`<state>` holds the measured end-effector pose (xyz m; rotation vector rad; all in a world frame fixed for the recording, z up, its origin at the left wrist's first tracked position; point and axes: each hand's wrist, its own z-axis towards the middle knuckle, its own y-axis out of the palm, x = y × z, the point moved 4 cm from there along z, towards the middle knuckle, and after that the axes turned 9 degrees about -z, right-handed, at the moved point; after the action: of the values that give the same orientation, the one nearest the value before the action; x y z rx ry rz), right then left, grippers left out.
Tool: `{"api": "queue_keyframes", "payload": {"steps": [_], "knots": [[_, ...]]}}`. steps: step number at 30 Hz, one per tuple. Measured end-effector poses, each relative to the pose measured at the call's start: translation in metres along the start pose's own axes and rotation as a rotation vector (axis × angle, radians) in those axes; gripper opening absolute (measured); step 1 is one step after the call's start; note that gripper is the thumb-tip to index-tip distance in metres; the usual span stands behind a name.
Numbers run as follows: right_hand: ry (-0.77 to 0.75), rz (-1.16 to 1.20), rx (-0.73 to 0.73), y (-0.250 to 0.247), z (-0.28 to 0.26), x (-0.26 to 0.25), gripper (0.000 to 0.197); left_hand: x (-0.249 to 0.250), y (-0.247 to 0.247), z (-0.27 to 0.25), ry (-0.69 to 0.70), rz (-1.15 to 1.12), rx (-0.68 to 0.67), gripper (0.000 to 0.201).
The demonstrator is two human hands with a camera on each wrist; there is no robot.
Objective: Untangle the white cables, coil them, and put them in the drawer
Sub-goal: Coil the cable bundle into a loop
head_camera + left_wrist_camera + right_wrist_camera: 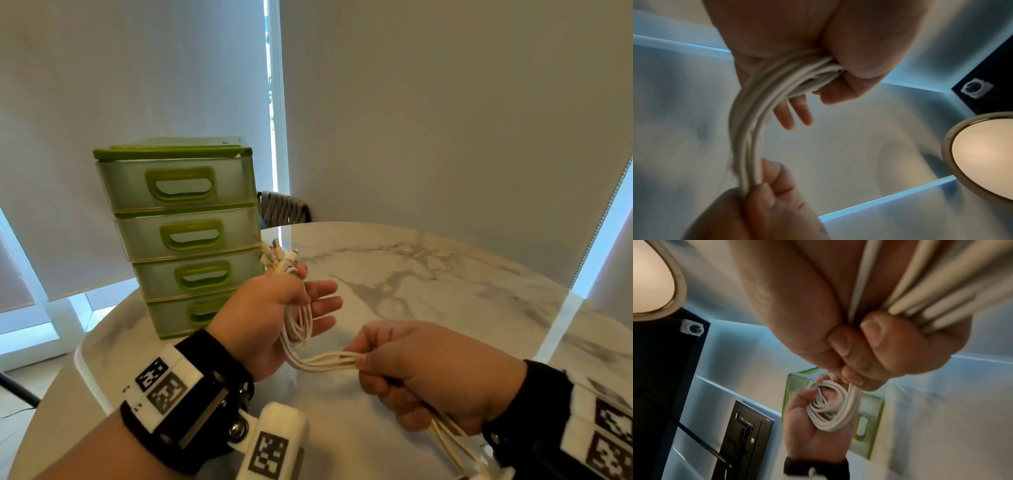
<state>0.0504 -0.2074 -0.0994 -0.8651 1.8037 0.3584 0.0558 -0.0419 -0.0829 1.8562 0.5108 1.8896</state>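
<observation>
While the wrist bands with their black-and-white square code tags fill the bottom of the head view, the right hand sits just above them at lower right, fist closed round a run of the white cables, loose tails trailing out under the wrist to the bottom edge

Right wrist view confirms it: fingers curled tight, strands fanned across the palm at upper right. Probably gripped this way to keep tension and feed length toward the other hand

Left hand, centre of the head view, held palm up above the table. Thumb pins several loops against the palm; the other fingers are stretched out nearly straight, seemingly as a former for the coil. Plug ends stick up past the thumb toward the drawers

Cables bridge the two hands in a short taut span, clear of the tabletop. Judged: untangling looks largely done, coiling part-way, tails not yet wound in

Table is white marble-look with grey veining, glossy

Behind the left hand, centre left, stands the green drawer unit, four translucent drawers with green handles, all closed. None has been pulled out to take the coil. Placed within easy reach, likely on purpose

Further back, a woven grey chair back behind the table edge, then pale roller blinds across the upper frame with a bright strip between them

No readable writing or brand anywhere; the tags are codes only, and a small dark mark on the unit's top is too small to tell
</observation>
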Motion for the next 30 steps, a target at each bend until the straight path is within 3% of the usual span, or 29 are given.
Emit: {"api": "queue_keyframes", "payload": {"steps": [4, 9, 11, 13, 19, 23, 25, 27, 30], "knots": [[0.081, 0.047, -0.227, 0.02, -0.004, 0.004, 0.02, 0.009, 0.008, -0.005, 0.013, -0.186, -0.09, 0.023], [0.037, 0.072, -0.4, 0.025, -0.009, 0.0, 0.024, 0.015, 0.002, -0.003, -0.007, -0.193, -0.118, 0.043], [0.024, 0.087, -0.377, 0.022, -0.009, 0.0, 0.022, 0.015, 0.002, -0.003, -0.028, -0.196, -0.142, 0.054], [0.044, 0.077, -0.326, 0.02, -0.006, 0.003, 0.022, 0.014, 0.003, -0.005, -0.047, -0.214, -0.168, 0.052], [0.203, 0.109, -0.127, 0.015, 0.007, 0.017, 0.029, 0.002, 0.011, -0.013, -0.138, -0.07, -0.124, 0.017], [0.221, 0.186, -0.041, 0.006, 0.015, 0.019, 0.031, -0.02, 0.012, -0.017, -0.325, 0.127, -0.14, 0.029], [0.174, 0.245, -0.028, 0.001, 0.018, 0.017, 0.033, -0.028, 0.011, -0.02, -0.413, 0.162, -0.177, 0.027], [0.111, 0.336, -0.036, -0.006, 0.022, 0.015, 0.036, -0.035, 0.011, -0.023, -0.474, 0.219, -0.213, 0.037], [0.019, 0.457, -0.144, -0.014, 0.018, 0.005, 0.019, -0.039, 0.012, -0.023, -0.396, 0.355, -0.16, 0.05]]}}
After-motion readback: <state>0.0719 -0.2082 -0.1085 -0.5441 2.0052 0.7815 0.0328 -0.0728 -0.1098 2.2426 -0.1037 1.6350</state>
